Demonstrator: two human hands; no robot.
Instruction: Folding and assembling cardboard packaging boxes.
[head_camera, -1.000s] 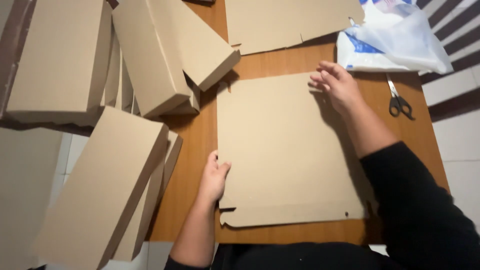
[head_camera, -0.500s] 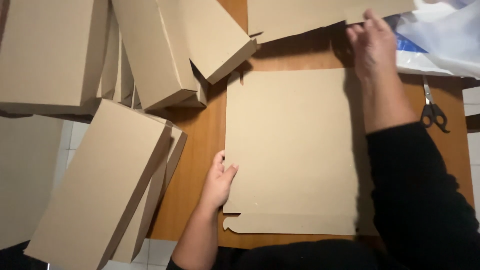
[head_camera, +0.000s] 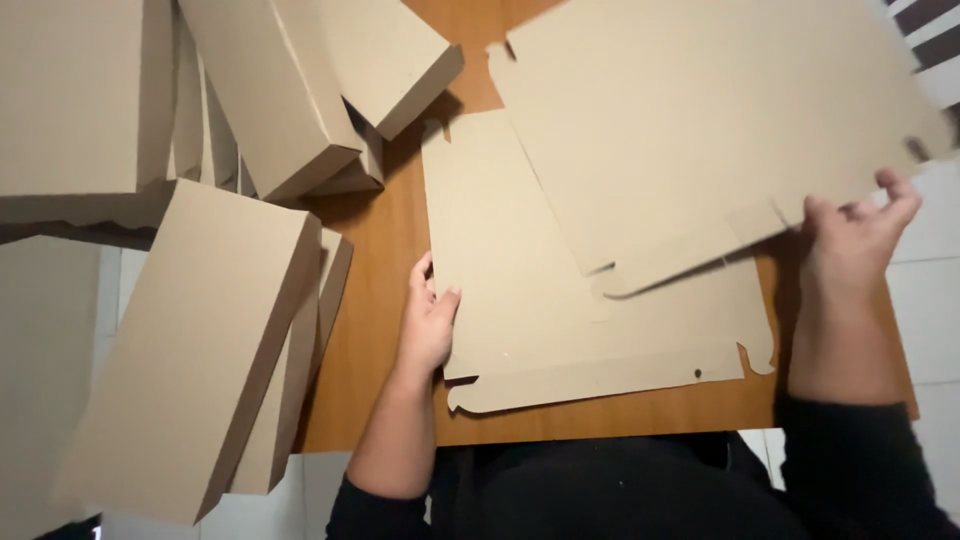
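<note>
Right hand (head_camera: 850, 250) fingers pinch raised cardboard blank (head_camera: 680, 130) at one edge; could sag, snag. Left hand (head_camera: 428, 320) fingers press flat blank (head_camera: 520, 290) on desk (head_camera: 370, 330).

Left hand (head_camera: 428, 322): flat, palm down, fingers together and extended forward, forearm bare. Right hand (head_camera: 852, 240): raised, fingers curled in a pinch grip, thumb uppermost, dark sleeve at wrist.

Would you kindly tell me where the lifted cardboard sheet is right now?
In the head view, the lifted cardboard sheet is at upper right, gripped at its right edge by the right hand, above the flat sheet on the wooden table.
</note>
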